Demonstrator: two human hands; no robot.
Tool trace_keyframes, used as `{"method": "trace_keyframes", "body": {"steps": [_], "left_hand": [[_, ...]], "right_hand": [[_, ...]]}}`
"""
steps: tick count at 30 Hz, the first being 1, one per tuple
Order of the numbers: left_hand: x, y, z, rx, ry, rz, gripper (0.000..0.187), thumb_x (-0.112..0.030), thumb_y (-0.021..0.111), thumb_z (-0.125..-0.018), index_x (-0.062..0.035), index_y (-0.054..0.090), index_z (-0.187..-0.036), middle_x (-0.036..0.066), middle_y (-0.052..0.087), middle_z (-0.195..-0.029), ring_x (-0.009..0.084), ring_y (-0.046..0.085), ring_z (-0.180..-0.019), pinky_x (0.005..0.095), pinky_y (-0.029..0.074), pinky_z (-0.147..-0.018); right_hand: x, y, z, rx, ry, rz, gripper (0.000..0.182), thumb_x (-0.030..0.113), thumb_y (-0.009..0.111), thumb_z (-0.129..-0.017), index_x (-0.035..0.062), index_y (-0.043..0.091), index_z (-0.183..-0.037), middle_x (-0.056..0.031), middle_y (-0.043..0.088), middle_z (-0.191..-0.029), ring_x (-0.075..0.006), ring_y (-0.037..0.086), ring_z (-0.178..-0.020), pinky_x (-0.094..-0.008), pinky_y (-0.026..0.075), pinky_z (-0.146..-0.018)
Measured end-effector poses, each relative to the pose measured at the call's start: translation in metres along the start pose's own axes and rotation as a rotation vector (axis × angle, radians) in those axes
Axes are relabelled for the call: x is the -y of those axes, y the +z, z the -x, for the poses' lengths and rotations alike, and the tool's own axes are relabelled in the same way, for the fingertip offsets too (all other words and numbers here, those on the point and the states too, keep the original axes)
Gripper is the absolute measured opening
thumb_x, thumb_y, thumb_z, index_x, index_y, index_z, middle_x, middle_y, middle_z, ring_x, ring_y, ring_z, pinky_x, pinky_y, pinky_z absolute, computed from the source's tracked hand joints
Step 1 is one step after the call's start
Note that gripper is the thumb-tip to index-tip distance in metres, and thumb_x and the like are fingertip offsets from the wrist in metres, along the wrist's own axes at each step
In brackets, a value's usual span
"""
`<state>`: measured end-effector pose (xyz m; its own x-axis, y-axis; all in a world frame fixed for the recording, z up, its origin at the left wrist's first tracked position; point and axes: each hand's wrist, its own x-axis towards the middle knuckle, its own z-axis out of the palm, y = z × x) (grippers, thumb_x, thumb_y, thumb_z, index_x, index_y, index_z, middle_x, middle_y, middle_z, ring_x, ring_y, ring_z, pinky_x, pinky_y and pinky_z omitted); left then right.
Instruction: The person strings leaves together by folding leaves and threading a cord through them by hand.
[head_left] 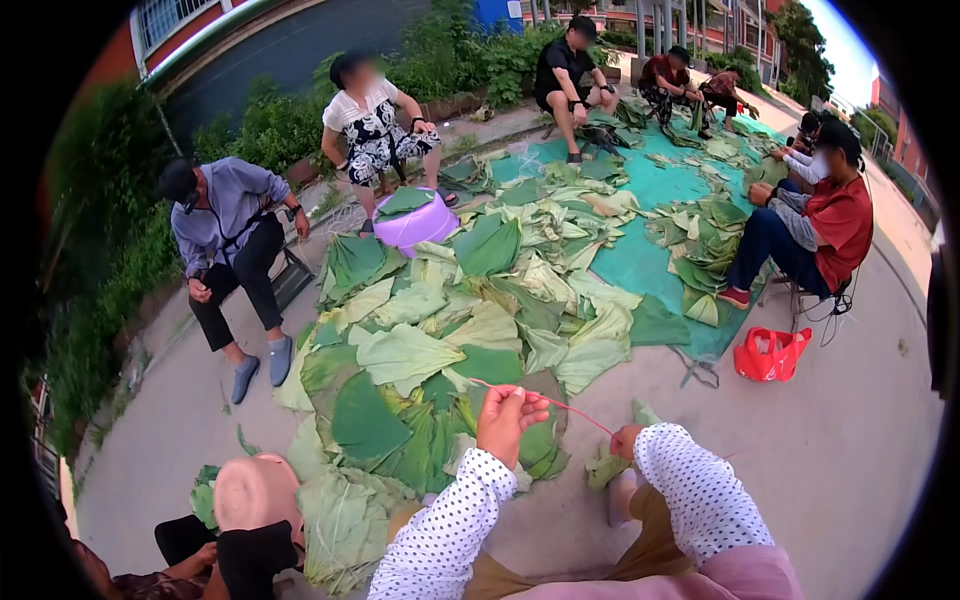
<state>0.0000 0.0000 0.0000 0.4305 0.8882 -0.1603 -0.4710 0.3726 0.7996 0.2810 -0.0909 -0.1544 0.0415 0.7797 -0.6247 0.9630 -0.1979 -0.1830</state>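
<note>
A: Nearest items, please.
B: Item one, on my remote view: left hand (508,415), thumb and fingers pinching a red string (572,409). Item two: right hand (628,440), curled closed on the string's other side. String: one length, stretched between both hands.
A: Beneath them?
B: One folded leaf (604,468), just below the right hand; whether gripped, I cannot tell. Then a broad leaf pile (412,355), green to pale yellow, lying in front of the left hand.
A: Left side?
B: One pink rounded object (257,492), hat or basin, I cannot tell which. Farther, one purple basin (415,226), a green leaf on top.
A: Right side?
B: One red bag (772,355) on the pavement, near a seated person in red (838,225).
A: Farthest?
B: One teal sheet (625,265) under more leaves, seated people beyond.
</note>
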Motion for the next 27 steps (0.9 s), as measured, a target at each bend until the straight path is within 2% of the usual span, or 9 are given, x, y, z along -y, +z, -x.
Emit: {"method": "trace_keyframes", "body": {"steps": [3, 8, 11, 12, 13, 14, 17, 21, 27], "left_hand": [[-0.002, -0.003, 0.011, -0.028, -0.023, 0.033, 0.007, -0.012, 0.048, -0.097, -0.0063, 0.045, -0.1, 0.013, 0.06, -0.095, 0.0261, 0.065, -0.087, 0.0387, 0.055, -0.076], [0.004, 0.012, 0.007, -0.04, -0.04, 0.167, 0.007, -0.011, 0.049, -0.096, -0.006, 0.046, -0.1, 0.013, 0.061, -0.094, 0.0271, 0.065, -0.088, 0.0381, 0.055, -0.075], [0.008, 0.015, 0.007, -0.023, -0.024, 0.201, 0.009, -0.013, 0.051, -0.095, -0.0064, 0.048, -0.101, 0.014, 0.062, -0.096, 0.028, 0.065, -0.09, 0.0384, 0.056, -0.076], [0.008, 0.017, 0.012, -0.036, -0.035, 0.178, 0.01, -0.014, 0.053, -0.095, -0.0062, 0.049, -0.101, 0.013, 0.063, -0.097, 0.0278, 0.065, -0.092, 0.0385, 0.056, -0.076], [-0.003, 0.006, 0.005, -0.01, -0.004, 0.112, 0.011, -0.015, 0.054, -0.095, -0.006, 0.051, -0.1, 0.013, 0.063, -0.098, 0.0273, 0.065, -0.094, 0.0373, 0.056, -0.078], [-0.019, 0.002, -0.02, 0.064, 0.056, 0.07, 0.012, -0.016, 0.054, -0.095, -0.0042, 0.054, -0.098, 0.013, 0.064, -0.1, 0.0261, 0.064, -0.096, 0.0352, 0.054, -0.082], [-0.03, -0.018, -0.037, 0.126, 0.042, 0.082, 0.021, -0.015, 0.05, -0.096, 0.0049, 0.058, -0.1, 0.016, 0.063, -0.104, 0.0264, 0.061, -0.104, 0.0343, 0.053, -0.091], [-0.032, -0.052, -0.003, 0.11, -0.078, 0.081, 0.02, -0.014, 0.051, -0.096, 0.0048, 0.057, -0.1, 0.016, 0.061, -0.106, 0.0285, 0.059, -0.107, 0.0371, 0.051, -0.092], [-0.013, -0.04, -0.001, 0.215, -0.123, 0.213, 0.02, -0.013, 0.052, -0.095, 0.006, 0.057, -0.1, 0.016, 0.061, -0.104, 0.0288, 0.059, -0.104, 0.0372, 0.052, -0.092]], "right_hand": [[-0.018, 0.007, 0.01, 0.005, -0.019, -0.134, 0.03, 0.019, 0.059, -0.074, 0.0187, 0.07, -0.102, -0.0077, 0.069, -0.098, -0.0235, 0.065, -0.094, -0.0364, 0.05, -0.084], [-0.068, -0.033, 0.024, 0.042, 0.016, -0.016, 0.025, 0.017, 0.057, -0.074, 0.0174, 0.07, -0.095, -0.0073, 0.069, -0.095, -0.0245, 0.065, -0.093, -0.0371, 0.051, -0.081], [-0.073, -0.029, 0.042, -0.108, 0.085, -0.012, 0.019, 0.016, 0.057, -0.073, 0.0155, 0.07, -0.086, -0.01, 0.067, -0.089, -0.0291, 0.064, -0.088, -0.0401, 0.05, -0.078], [-0.06, -0.029, 0.064, -0.154, 0.101, -0.014, 0.016, 0.016, 0.056, -0.075, 0.0123, 0.068, -0.085, -0.0114, 0.065, -0.092, -0.0302, 0.063, -0.09, -0.0411, 0.05, -0.078], [-0.056, -0.007, 0.046, -0.355, 0.042, -0.047, 0.015, 0.015, 0.055, -0.078, 0.0094, 0.066, -0.087, -0.0121, 0.063, -0.098, -0.031, 0.061, -0.093, -0.0405, 0.049, -0.08], [-0.047, -0.017, 0.021, -0.434, 0.058, -0.1, 0.014, 0.013, 0.053, -0.081, 0.0077, 0.064, -0.089, -0.0125, 0.062, -0.103, -0.032, 0.06, -0.095, -0.0404, 0.049, -0.082], [-0.021, 0.022, 0.012, -0.749, 0.0, -0.327, 0.013, 0.007, 0.054, -0.081, 0.0035, 0.063, -0.09, -0.0151, 0.061, -0.104, -0.0337, 0.059, -0.097, -0.0397, 0.05, -0.082], [0.026, 0.149, 0.037, -0.756, 0.182, -0.485, 0.015, 0.009, 0.055, -0.084, 0.0033, 0.065, -0.095, -0.015, 0.059, -0.115, -0.0334, 0.059, -0.103, -0.0391, 0.05, -0.087], [-0.023, 0.195, 0.057, -0.714, 0.294, -0.584, 0.02, 0.008, 0.054, -0.085, 0.0062, 0.065, -0.101, -0.015, 0.057, -0.123, -0.0328, 0.056, -0.11, -0.0389, 0.047, -0.093]]}}
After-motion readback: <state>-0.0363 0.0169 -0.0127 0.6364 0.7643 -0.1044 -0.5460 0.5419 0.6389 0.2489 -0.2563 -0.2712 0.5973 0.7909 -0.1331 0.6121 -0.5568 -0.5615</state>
